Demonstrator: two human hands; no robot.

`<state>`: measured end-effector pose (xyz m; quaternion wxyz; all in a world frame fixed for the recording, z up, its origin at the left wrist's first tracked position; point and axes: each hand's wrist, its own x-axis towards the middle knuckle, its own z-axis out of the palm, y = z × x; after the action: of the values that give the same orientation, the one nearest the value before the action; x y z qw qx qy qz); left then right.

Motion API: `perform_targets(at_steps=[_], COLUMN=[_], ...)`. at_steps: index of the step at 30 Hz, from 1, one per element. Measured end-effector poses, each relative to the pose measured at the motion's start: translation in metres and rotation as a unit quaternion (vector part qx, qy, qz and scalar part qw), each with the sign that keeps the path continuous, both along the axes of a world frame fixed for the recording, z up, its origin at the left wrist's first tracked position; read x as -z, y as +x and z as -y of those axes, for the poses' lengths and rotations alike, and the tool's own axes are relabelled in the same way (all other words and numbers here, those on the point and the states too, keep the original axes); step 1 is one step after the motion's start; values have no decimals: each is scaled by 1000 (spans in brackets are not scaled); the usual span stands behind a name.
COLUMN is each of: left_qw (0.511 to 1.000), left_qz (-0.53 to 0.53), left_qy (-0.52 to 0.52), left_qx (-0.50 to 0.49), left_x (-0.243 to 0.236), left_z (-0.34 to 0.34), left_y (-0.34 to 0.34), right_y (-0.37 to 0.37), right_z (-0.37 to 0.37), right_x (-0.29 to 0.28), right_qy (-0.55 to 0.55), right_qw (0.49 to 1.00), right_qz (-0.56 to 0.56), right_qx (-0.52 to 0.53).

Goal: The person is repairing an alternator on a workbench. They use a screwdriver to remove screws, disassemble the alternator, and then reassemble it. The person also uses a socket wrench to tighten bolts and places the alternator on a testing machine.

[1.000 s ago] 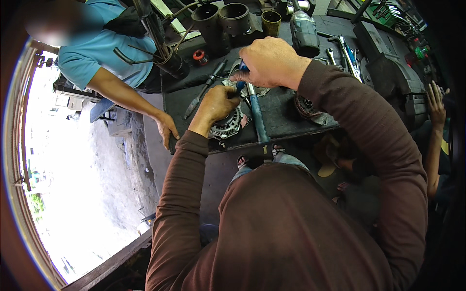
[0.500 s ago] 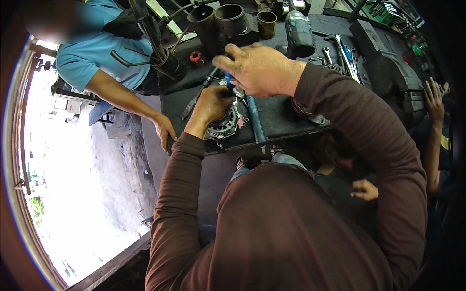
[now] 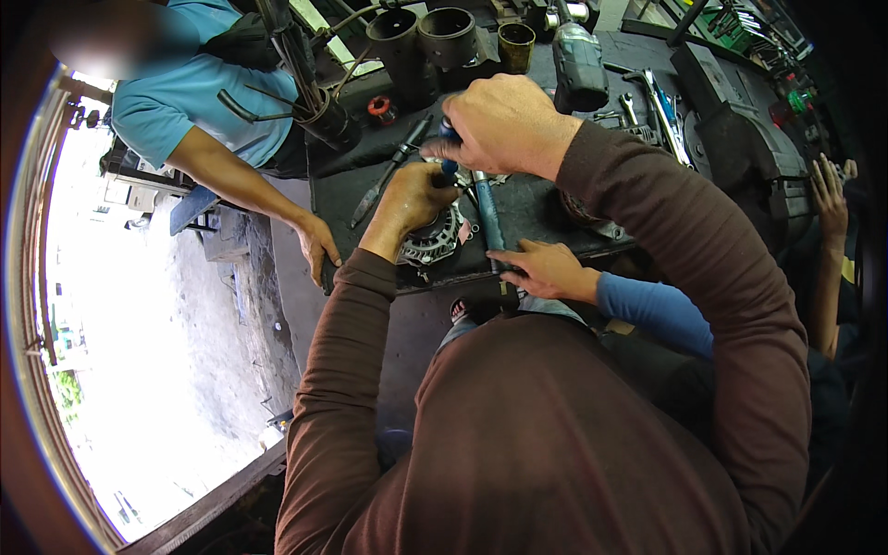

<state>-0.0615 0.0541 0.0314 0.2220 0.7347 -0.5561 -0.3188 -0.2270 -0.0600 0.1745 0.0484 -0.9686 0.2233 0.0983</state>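
My right hand (image 3: 507,128) is closed over the top of an upright blue-handled screwdriver (image 3: 450,169); its lower end is hidden. Below it my left hand (image 3: 410,202) curls its fingers around the lower part of the same tool. Both hands are above a round, silver, slotted metal housing (image 3: 431,248), like an alternator's, on the dark bench. To the right of the housing lies a long tool with a blue grip (image 3: 487,217). Another person's hand (image 3: 548,269), in a blue sleeve, touches its near end.
At the left, a person in a light blue shirt (image 3: 250,120) rests a hand on the bench edge. Dark metal cylinders (image 3: 449,42), an impact wrench (image 3: 580,69) and wrenches (image 3: 668,120) lie toward the back. A bench vise (image 3: 758,153) stands at the right.
A blue-sleeved hand has come in from the right and reached the long tool's near end. My two hands stay over the housing; the right one has shifted slightly on the screwdriver.
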Motion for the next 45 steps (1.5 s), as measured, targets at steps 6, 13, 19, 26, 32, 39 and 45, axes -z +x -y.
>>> perform_targets(at_steps=[6, 13, 19, 26, 32, 39, 45], left_qw=[1000, 999, 996, 997, 991, 992, 973], left_qz=[2, 14, -11, 14, 9, 23, -23], left_qy=[-10, 38, 14, 16, -34, -44, -228], left_qx=[4, 17, 83, 79, 129, 115, -9], left_x=[7, -16, 20, 3, 19, 19, 49], left_z=[2, 2, 12, 15, 19, 12, 1], left_y=[3, -6, 15, 8, 9, 8, 31], right_y=[-9, -16, -9, -19, -10, -9, -4], right_z=[18, 3, -11, -16, -41, -41, -44], right_x=[52, 26, 33, 56, 26, 30, 16], right_qy=[-98, -85, -49, -114, -2, -42, -69], right_qw=[930, 990, 990, 950, 983, 989, 988], right_qz=[314, 105, 132, 280, 117, 117, 118], right_qx=[-166, -34, 29, -83, 143, 86, 71])
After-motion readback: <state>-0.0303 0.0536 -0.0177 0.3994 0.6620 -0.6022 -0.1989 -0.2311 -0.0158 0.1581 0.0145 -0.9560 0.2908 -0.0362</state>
